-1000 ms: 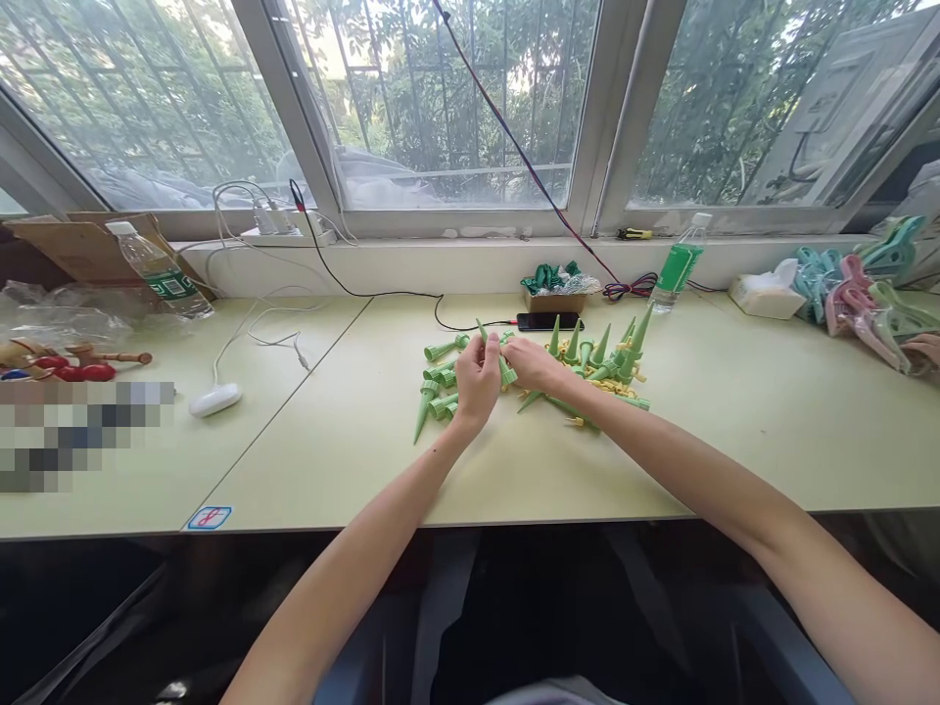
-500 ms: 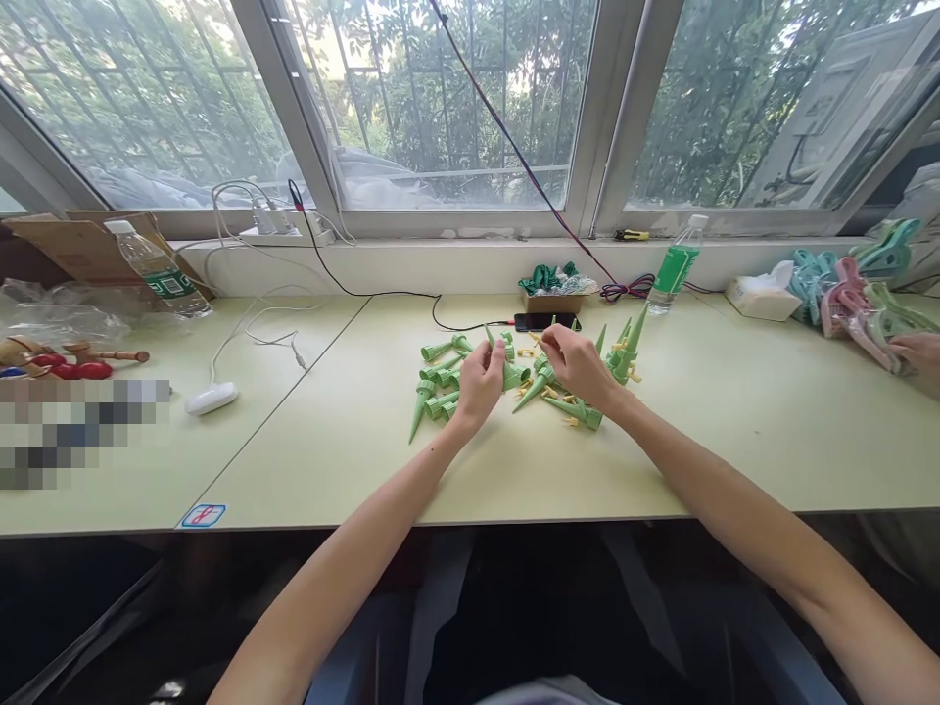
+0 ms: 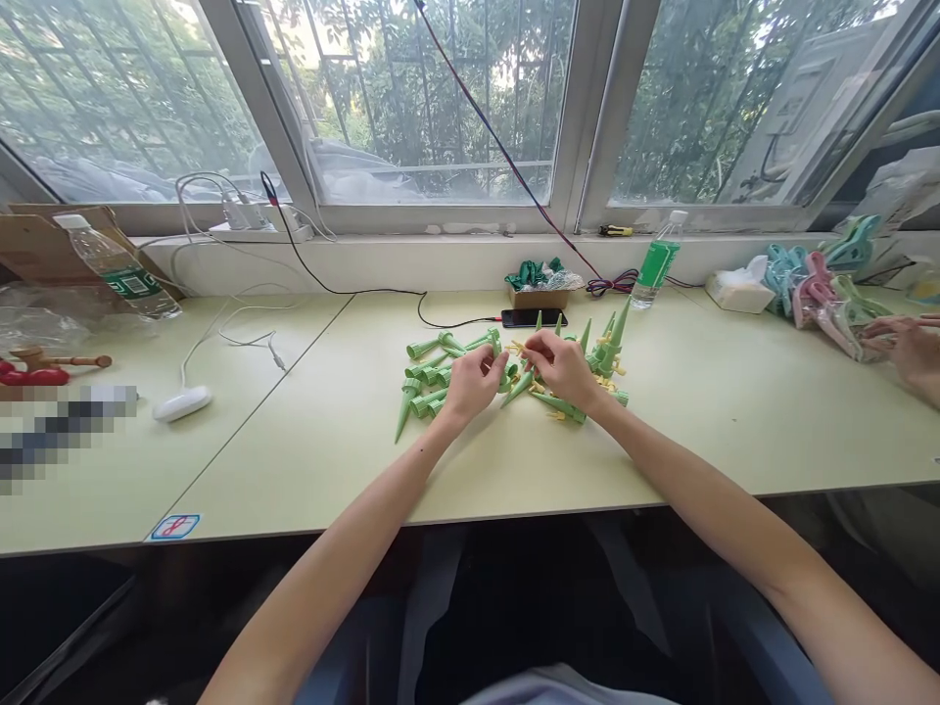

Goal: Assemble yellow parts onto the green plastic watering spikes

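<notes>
Pale green plastic spikes [image 3: 408, 403], each tapering to a sharp point from a ribbed, cup-like end, lie on the tabletop [image 3: 661, 450] in two clusters. With the hands as the dial's centre and the window at twelve, one cluster spreads at nine o'clock, mostly lying flat; the other bristles at three, several points upward, mixed with small yellow pieces [image 3: 559, 416].

The left hand [image 3: 472, 384] is curled around a green spike, its open end showing past the fingertips. The right hand [image 3: 564, 372] is narrowed to a pinch beside a yellow piece (whether it grips it, I cannot tell) and hides part of the three o'clock cluster.

At twelve lie a phone [image 3: 530, 317] and a small cardboard box [image 3: 541, 296]; a bottle [image 3: 656, 261] stands at two, with large pegs [image 3: 814, 284] farther out, near another person's hand [image 3: 915, 348].
</notes>
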Demonstrator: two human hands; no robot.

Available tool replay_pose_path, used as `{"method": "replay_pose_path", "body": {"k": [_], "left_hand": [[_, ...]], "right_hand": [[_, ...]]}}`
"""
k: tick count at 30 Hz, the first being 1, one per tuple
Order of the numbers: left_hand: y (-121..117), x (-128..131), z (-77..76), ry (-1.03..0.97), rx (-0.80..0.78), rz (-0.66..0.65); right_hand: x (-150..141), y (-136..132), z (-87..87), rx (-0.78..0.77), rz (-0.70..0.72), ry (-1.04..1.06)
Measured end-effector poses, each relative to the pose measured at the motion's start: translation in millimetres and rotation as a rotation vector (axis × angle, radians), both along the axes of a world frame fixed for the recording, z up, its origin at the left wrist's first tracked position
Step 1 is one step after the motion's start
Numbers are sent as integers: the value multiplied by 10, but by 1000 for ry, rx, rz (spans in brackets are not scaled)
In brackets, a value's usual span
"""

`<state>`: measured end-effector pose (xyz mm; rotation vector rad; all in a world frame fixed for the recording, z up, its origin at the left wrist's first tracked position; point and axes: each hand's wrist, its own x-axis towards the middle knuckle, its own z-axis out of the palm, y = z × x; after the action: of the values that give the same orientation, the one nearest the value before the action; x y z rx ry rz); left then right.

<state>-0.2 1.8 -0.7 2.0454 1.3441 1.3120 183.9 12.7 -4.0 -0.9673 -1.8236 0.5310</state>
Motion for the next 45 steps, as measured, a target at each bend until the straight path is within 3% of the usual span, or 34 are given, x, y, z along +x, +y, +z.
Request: {"method": "replay_pose_path", "body": {"k": [12, 21, 26, 45], "left_hand": [[70, -59, -71, 103, -57, -60], [-4, -68, 69, 63, -89, -66], [22, -72, 38, 110, -74, -119], [64, -87, -67, 58, 23, 17]], "right_hand": [[-45, -60, 10, -27, 18, -58], [-17, -36, 19, -7, -27, -54], [-16, -34, 24, -3, -14, -57], [-33, -41, 18, -41, 30, -91]]}}
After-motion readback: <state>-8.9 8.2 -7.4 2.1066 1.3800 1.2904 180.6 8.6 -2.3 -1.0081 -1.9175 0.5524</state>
